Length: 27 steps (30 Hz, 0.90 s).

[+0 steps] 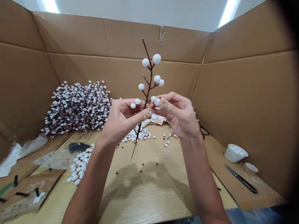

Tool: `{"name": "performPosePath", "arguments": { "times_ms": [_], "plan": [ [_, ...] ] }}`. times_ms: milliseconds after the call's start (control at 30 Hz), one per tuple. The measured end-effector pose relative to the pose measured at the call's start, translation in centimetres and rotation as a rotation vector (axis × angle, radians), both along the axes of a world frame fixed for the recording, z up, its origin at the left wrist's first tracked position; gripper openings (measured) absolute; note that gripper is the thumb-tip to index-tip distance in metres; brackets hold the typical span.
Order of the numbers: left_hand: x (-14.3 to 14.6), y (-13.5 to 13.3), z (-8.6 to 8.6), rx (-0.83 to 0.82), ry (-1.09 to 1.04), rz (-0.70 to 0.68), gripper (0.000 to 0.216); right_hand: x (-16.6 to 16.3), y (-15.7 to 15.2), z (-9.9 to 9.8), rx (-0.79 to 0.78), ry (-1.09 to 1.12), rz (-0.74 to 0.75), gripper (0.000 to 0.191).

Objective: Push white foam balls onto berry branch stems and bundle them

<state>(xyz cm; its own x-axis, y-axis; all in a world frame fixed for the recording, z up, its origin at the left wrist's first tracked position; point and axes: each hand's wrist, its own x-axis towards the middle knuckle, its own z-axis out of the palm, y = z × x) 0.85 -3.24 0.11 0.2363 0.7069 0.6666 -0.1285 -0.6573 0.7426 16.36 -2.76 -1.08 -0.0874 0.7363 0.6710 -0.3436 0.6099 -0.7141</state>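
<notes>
Brown and wiry, an artificial branch stands nearly upright in mid-air above the wooden worktop, held between both hands in front of the cardboard wall. Its bare lower end points down toward the worktop without touching it, and its tip rises past the fold of the cardboard behind. White foam balls sit on the ends of its short side twigs, several above the hands and a few right at them.

The left hand grips the branch at mid-height; its fingers, the thumb wrapped in tan tape, are closed tight on the stem. The right hand meets it from the other side, touching or nearly so; its fingers, thumb taped as well, pinch narrowly on a white ball set against the stem.

Behind the left hand lies a big heap of finished branches, thick with white balls. Loose balls are spread on the worktop by the left forearm, and a smaller scatter lies under the branch. Clear plastic bags lie at the left. At the right, well apart from the hands, stand a white bowl with balls in it, a roll of tape and a black-handled tool, scissors or a knife, I cannot tell
</notes>
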Motion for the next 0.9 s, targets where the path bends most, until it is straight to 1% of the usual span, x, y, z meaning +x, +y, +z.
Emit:
{"name": "performPosePath", "arguments": {
  "times_ms": [200, 300, 433, 567, 733, 900],
  "plan": [
    [0.2, -0.1, 0.0, 0.043, 0.012, 0.048, 0.021, -0.3, 0.5, -0.3, -0.021, -0.015, -0.006, 0.019],
    [0.3, -0.1, -0.1, 0.050, -0.008, 0.051, 0.025, -0.5, 0.7, -0.4, -0.021, -0.007, 0.015, 0.019],
    [0.2, 0.0, -0.2, 0.065, -0.013, 0.070, 0.019, -0.5, 0.8, -0.4, -0.011, 0.003, 0.045, 0.018],
    [0.1, 0.2, -0.4, 0.064, -0.024, 0.090, 0.014, -0.7, 0.9, -0.5, -0.014, -0.009, -0.009, 0.021],
    [0.1, 0.3, -0.5, 0.072, -0.053, 0.117, 0.015, -1.0, 0.9, -0.6, 0.025, -0.032, -0.054, 0.020],
    [0.1, 0.4, -0.3, 0.064, -0.032, 0.114, 0.014, -1.3, 1.1, -0.7, 0.013, -0.006, -0.054, 0.020]
  ]
}}
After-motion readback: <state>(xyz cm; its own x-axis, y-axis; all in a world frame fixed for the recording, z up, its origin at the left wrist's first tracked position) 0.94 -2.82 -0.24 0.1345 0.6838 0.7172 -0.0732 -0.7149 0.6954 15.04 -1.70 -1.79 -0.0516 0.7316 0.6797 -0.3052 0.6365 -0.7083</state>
